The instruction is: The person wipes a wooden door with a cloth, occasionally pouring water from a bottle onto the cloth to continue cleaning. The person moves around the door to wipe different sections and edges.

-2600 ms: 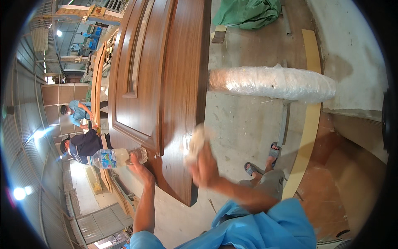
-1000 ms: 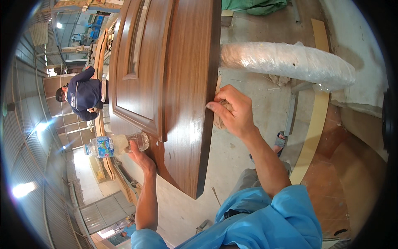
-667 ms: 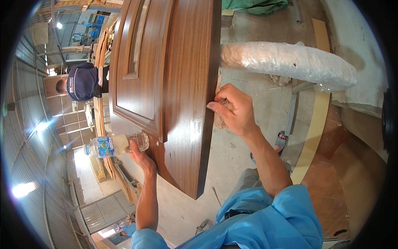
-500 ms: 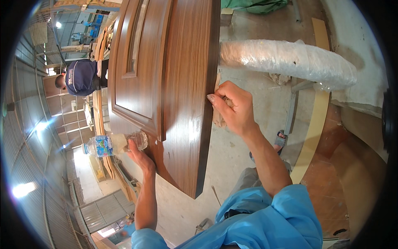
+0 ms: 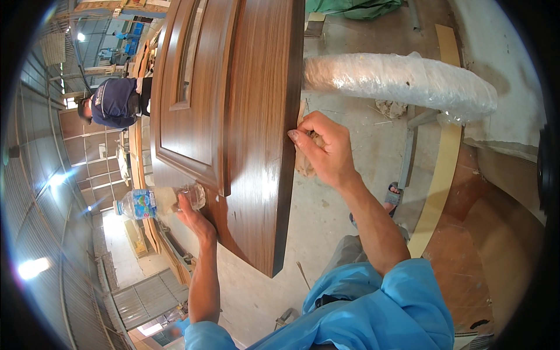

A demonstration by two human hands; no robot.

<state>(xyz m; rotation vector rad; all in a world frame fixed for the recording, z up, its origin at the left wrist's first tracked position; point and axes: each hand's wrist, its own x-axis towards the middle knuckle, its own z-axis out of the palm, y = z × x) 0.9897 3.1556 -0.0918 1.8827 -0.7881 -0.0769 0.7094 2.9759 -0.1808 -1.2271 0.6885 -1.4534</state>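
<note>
A brown wood-grain door (image 5: 256, 134) with moulded panels fills the middle, its long narrow edge turned to the right. My left hand (image 5: 194, 217) is closed round a transparent plastic bottle (image 5: 144, 203) with a blue label, beside the door's near left corner. The bottle lies sideways in the view, its cap end pointing left. My right hand (image 5: 326, 146) is at the door's right edge, thumb and forefinger pinched together at it. The other fingers curl inward, and whatever they may hold is hidden. Some crumpled brown material (image 5: 304, 163) shows just behind that hand.
A long roll in plastic wrap (image 5: 402, 81) extends right from behind the door. Beyond it lie a yellowish strip (image 5: 440, 169) and a grey metal bar (image 5: 409, 151). A person in dark blue (image 5: 115, 103) is at the left. Green fabric (image 5: 353, 7) lies at the top.
The whole scene has shifted slightly left in the view. Both hands keep nearly the same pose, the left still on the bottle and the right still at the door's edge.
</note>
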